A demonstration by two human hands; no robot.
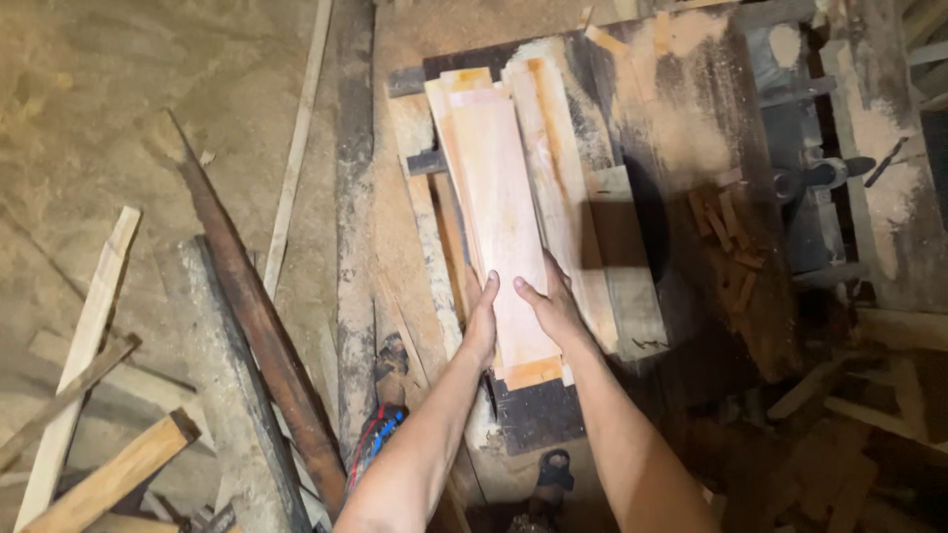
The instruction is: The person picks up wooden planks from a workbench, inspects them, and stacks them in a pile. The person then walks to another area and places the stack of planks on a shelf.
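A stack of thin pale wooden boards (pixel 499 197) lies lengthwise on a dark, dusty saw table (pixel 711 197). My left hand (pixel 482 324) presses against the left edge of the stack near its front end. My right hand (pixel 553 304) rests on top of the boards at their right side, fingers spread flat. Both hands hold the stack's near end between them. More loose boards (pixel 558 158) lie fanned out beside and under the stack. A round saw blade (pixel 647 212) stands up from the table just right of the boards.
Sawdust covers the floor (pixel 118 118) at left, strewn with wood offcuts (pixel 89 326) and a long rusty pipe (pixel 252 306). Small wood scraps (pixel 726 222) lie on the table's right. Metal machine parts (pixel 829 168) sit at far right. My feet in sandals (pixel 390 360) show below.
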